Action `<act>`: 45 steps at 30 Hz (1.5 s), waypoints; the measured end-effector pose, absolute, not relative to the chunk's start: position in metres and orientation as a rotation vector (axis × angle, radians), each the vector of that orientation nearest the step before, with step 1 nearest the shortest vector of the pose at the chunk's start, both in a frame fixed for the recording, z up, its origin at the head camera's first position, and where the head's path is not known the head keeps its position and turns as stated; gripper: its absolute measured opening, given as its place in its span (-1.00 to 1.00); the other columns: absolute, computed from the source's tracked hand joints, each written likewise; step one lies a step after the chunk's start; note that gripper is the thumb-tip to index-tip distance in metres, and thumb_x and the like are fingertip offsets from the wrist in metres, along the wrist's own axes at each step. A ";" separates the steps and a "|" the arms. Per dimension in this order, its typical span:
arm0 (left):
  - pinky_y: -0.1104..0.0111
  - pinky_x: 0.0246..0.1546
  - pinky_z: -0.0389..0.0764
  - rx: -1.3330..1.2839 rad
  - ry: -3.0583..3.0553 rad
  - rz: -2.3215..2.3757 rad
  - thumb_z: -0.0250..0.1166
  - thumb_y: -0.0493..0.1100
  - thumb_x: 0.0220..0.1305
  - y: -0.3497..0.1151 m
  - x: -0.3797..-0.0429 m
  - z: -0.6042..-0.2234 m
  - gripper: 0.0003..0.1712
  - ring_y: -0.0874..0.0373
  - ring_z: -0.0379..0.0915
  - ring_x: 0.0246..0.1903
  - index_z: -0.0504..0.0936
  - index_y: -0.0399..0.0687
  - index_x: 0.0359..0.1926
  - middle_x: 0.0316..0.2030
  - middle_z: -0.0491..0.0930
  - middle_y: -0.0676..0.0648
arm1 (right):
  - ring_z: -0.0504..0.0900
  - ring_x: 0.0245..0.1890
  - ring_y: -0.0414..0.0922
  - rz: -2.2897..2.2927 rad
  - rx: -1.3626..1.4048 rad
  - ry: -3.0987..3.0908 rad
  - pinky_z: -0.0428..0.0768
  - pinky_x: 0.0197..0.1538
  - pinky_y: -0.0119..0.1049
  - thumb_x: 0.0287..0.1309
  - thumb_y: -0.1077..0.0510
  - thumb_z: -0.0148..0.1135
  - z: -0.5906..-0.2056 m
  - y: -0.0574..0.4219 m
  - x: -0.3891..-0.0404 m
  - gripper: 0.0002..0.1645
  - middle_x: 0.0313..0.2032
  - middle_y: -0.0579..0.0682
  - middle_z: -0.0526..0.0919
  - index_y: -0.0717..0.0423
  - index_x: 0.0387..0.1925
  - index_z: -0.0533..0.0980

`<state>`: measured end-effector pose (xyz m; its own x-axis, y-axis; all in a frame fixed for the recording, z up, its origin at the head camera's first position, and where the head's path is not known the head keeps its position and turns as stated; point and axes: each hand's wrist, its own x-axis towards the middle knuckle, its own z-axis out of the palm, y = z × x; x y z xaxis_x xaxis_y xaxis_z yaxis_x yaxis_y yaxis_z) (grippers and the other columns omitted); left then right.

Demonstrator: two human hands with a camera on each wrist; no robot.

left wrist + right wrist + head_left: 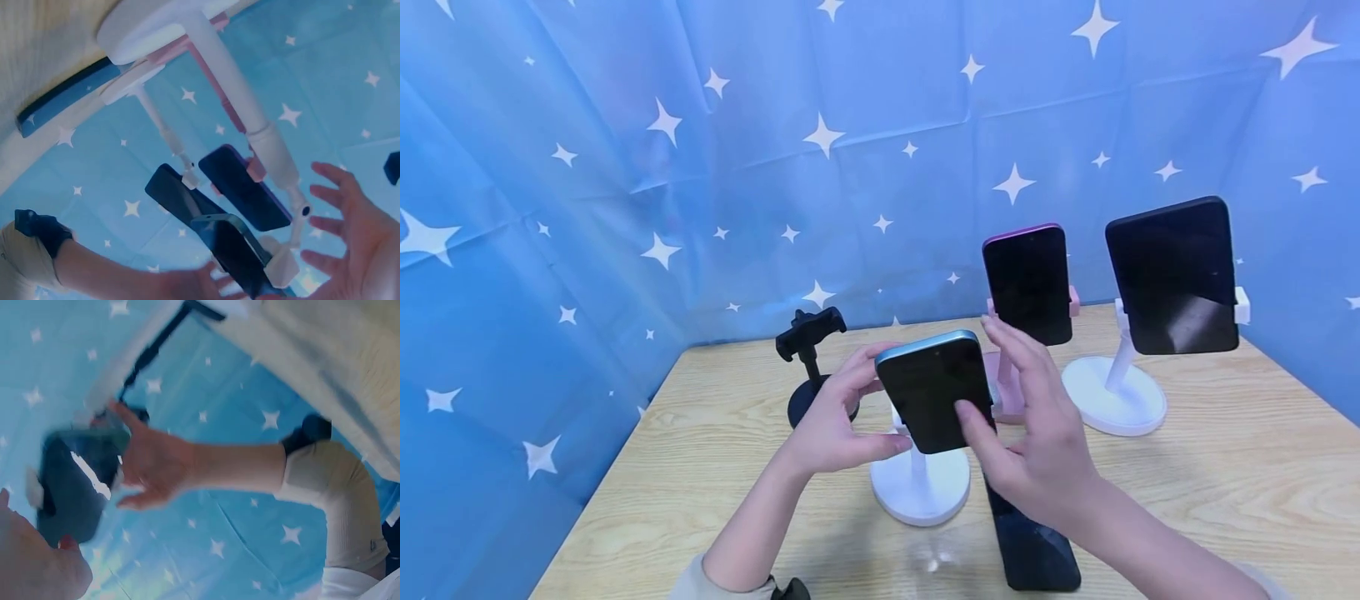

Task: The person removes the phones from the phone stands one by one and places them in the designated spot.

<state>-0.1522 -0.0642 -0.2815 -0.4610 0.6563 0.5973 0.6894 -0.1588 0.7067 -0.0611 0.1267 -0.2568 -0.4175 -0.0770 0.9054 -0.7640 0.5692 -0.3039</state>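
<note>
A phone with a light blue edge [934,396] sits tilted in the clamp of a white phone stand [921,492] at the middle of the table. Around the phone's left side is my left hand [831,425], fingers spread behind it and thumb by the lower left corner. In the left wrist view those fingers stand apart from the white stem [237,87]. My right hand [1037,433] is at the phone's right side, its thumb over the screen and its other fingers extended upward. The right wrist view shows the phone [75,481] between both hands, blurred.
A black phone stand [810,337] with a bare clamp stands behind my left hand. Behind my right hand, a pink-edged phone [1030,279] is in a pink stand and a black tablet [1176,279] in a white stand. Another dark phone [1037,550] lies under my right wrist.
</note>
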 end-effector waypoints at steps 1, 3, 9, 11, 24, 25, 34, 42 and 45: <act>0.15 0.07 0.42 -1.674 -2.002 -1.720 0.35 -0.38 -0.12 -0.062 -0.154 -0.281 -0.39 -0.01 0.15 0.19 0.44 -0.24 0.07 0.17 0.27 -0.15 | 0.28 0.23 0.04 0.875 0.695 -1.830 0.28 0.24 -0.28 0.23 -0.09 0.02 -0.251 0.120 -0.062 -0.32 0.14 0.28 0.34 0.43 0.10 0.27; 0.15 0.06 0.42 -1.780 -1.968 -1.692 0.33 -0.39 -0.12 -0.059 -0.157 -0.279 -0.37 -0.01 0.21 0.15 0.40 -0.25 0.08 0.14 0.30 -0.18 | 0.23 0.24 0.14 0.792 0.710 -1.802 0.28 0.23 -0.11 0.19 -0.09 0.06 -0.243 0.108 -0.064 -0.34 0.16 0.35 0.27 0.39 0.09 0.30; 0.30 -0.12 0.49 -1.925 -1.967 -1.477 0.23 -0.38 -0.04 -0.049 -0.165 -0.278 -0.56 0.13 0.41 -0.19 0.39 -0.24 -0.05 -0.23 0.49 -0.15 | 0.03 0.27 0.31 0.504 0.639 -1.843 0.02 0.26 0.22 -0.19 0.02 0.43 -0.237 0.082 -0.069 -0.26 0.22 0.42 0.12 0.17 0.07 0.38; 0.36 -0.24 0.50 -1.930 -1.969 -1.409 0.21 -0.39 -0.03 -0.047 -0.167 -0.278 -0.65 0.17 0.40 -0.32 0.42 -0.24 -0.14 -0.36 0.49 -0.11 | 0.05 0.25 0.33 0.429 0.582 -1.859 0.03 0.26 0.22 -0.41 0.04 0.55 -0.238 0.079 -0.070 -0.14 0.20 0.41 0.15 0.16 0.04 0.39; 0.46 -0.54 0.39 -1.936 -2.116 -1.472 0.30 -0.33 -0.17 -0.046 -0.178 -0.269 -0.74 0.28 0.27 -0.60 0.49 -0.13 -0.34 -0.63 0.40 0.02 | 0.28 -0.05 0.27 0.272 0.472 -1.813 0.27 0.00 0.21 -0.38 0.31 0.34 -0.240 0.077 -0.082 -0.46 -0.09 0.35 0.32 0.17 -0.21 0.36; 0.45 -0.55 0.38 -1.949 -2.119 -1.494 0.30 -0.33 -0.17 -0.046 -0.179 -0.269 -0.74 0.27 0.27 -0.61 0.49 -0.14 -0.35 -0.64 0.40 0.01 | 0.28 -0.07 0.26 0.278 0.474 -1.813 0.27 -0.02 0.20 -0.38 0.31 0.33 -0.240 0.077 -0.082 -0.47 -0.10 0.35 0.32 0.17 -0.21 0.37; 0.37 -0.41 0.48 -2.079 -2.100 -1.533 0.31 -0.36 -0.17 -0.046 -0.183 -0.264 -0.64 0.21 0.37 -0.47 0.46 -0.22 -0.24 -0.47 0.49 -0.08 | 0.23 -0.07 0.24 0.376 0.504 -1.841 0.24 0.00 0.24 -0.38 0.31 0.38 -0.237 0.074 -0.083 -0.48 -0.11 0.32 0.32 0.15 -0.23 0.41; 0.42 -0.59 0.42 -2.088 -2.127 -1.554 0.24 -0.36 -0.20 -0.046 -0.184 -0.262 -0.71 0.26 0.30 -0.63 0.47 -0.21 -0.32 -0.61 0.42 -0.03 | 0.22 -0.14 0.24 0.392 0.484 -1.866 0.25 -0.01 0.23 -0.38 0.28 0.39 -0.235 0.074 -0.085 -0.48 -0.10 0.30 0.33 0.13 -0.22 0.43; 0.35 -0.41 0.49 -2.123 -2.081 -1.586 0.28 -0.37 -0.18 -0.044 -0.185 -0.262 -0.62 0.18 0.37 -0.47 0.44 -0.23 -0.22 -0.45 0.47 -0.10 | 0.22 -0.15 0.23 0.394 0.500 -1.864 0.28 -0.05 0.20 -0.38 0.28 0.38 -0.235 0.074 -0.086 -0.50 -0.10 0.29 0.34 0.13 -0.24 0.44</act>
